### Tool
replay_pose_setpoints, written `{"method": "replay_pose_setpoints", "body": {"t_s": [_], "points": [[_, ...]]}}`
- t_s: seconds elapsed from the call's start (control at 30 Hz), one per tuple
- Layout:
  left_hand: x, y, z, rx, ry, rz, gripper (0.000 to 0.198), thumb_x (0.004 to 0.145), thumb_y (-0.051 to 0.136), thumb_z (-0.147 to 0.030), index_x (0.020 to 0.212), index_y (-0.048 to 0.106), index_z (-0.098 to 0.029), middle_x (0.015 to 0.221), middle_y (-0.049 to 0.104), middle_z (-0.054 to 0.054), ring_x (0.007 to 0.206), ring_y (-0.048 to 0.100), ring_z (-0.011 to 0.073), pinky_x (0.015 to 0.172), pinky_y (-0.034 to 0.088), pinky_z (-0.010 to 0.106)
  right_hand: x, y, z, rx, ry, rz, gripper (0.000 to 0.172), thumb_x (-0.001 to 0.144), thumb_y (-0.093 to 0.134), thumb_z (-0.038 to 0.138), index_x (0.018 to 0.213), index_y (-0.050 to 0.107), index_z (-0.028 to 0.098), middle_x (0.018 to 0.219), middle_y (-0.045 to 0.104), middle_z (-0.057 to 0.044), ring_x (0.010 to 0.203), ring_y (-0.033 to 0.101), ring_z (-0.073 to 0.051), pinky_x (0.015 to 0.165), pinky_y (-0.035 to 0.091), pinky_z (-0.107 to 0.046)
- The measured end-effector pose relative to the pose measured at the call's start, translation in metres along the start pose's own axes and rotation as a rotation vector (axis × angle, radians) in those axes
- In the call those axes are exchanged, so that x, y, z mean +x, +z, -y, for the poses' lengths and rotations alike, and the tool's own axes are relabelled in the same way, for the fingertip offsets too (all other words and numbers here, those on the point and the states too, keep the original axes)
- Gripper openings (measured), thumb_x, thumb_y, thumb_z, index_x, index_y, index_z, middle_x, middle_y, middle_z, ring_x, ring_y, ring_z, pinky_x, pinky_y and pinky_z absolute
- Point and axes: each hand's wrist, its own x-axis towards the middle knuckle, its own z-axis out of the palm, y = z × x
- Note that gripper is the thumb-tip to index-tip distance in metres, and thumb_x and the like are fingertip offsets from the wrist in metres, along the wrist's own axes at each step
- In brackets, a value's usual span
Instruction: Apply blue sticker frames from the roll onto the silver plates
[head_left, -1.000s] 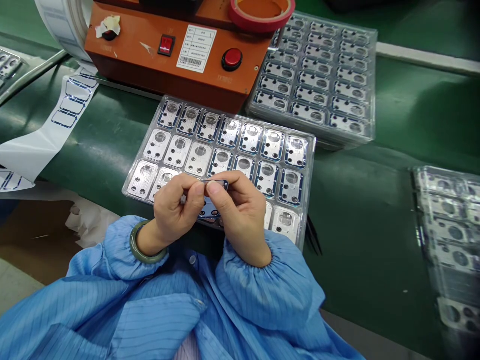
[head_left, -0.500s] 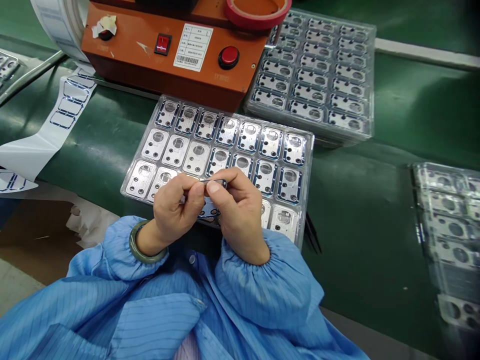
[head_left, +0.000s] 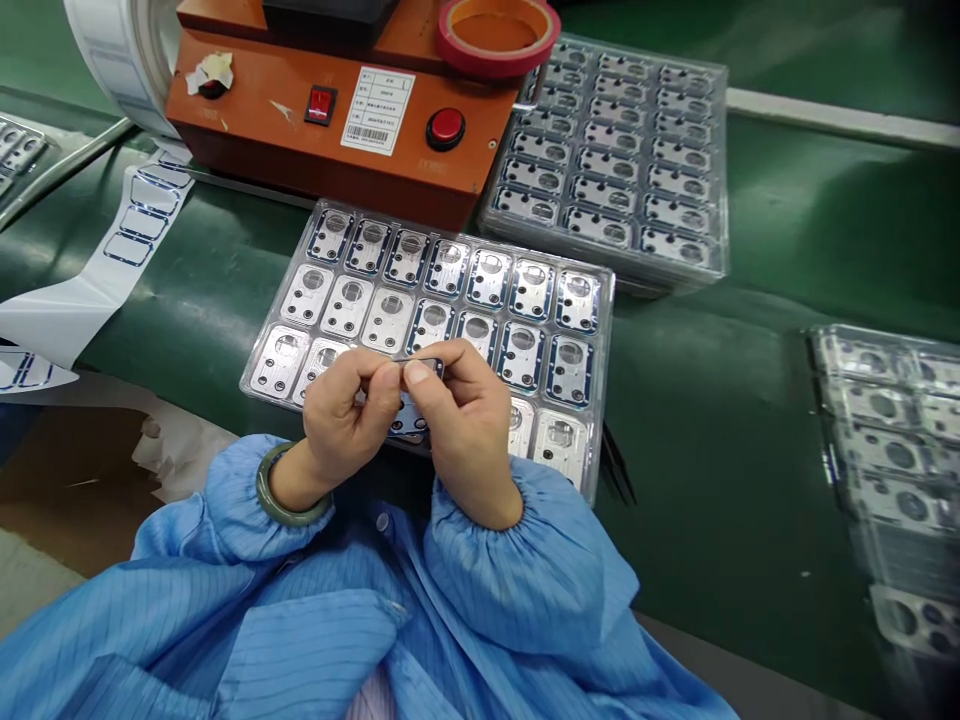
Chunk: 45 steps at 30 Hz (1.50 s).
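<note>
Between my two hands is a small metal plate (head_left: 409, 418) with round holes and a dark blue edging, largely covered by my fingers. My left hand (head_left: 349, 405) pinches its left side, thumb and forefinger closed. From the other side my right hand (head_left: 466, 415) grips it, thumb pressed near the upper edge. Both hands are over the front of a clear plastic tray (head_left: 606, 350) of similar plates. Its back-row plates carry blue frames, as do several at the right of the middle row; other plates are bare silver.
An orange machine (head_left: 300, 150) stands behind the tray, with a red tape roll (head_left: 499, 62) on top. Stacked trays (head_left: 645, 255) are at the back right, another tray (head_left: 885, 420) at the far right. Black tweezers (head_left: 616, 465) lie beside the near tray. A label strip (head_left: 97, 285) runs left.
The whole view has shifted slightly, so the bench items appear a little further left. Both hands keep the same grip on the plate, with hardly any finger movement.
</note>
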Motion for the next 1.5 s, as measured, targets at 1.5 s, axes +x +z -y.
{"method": "replay_pose_setpoints", "body": {"t_s": [1.5], "points": [[0.005, -0.0014, -0.002, -0.017, -0.148, -0.027, 0.019, 0.094, 0.051, -0.024, 0.077, 0.056, -0.02, 0.062, 0.057, -0.005, 0.055, 0.054, 0.0071, 0.053, 0.042, 0.02, -0.0038, -0.0069, 0.0057, -0.18, -0.023, -0.018, 0.008, 0.086, 0.062, 0.031, 0.09, 0.062, 0.024, 0.079, 0.063, 0.002, 0.069, 0.058, -0.012, 0.066, 0.05, -0.027]]}}
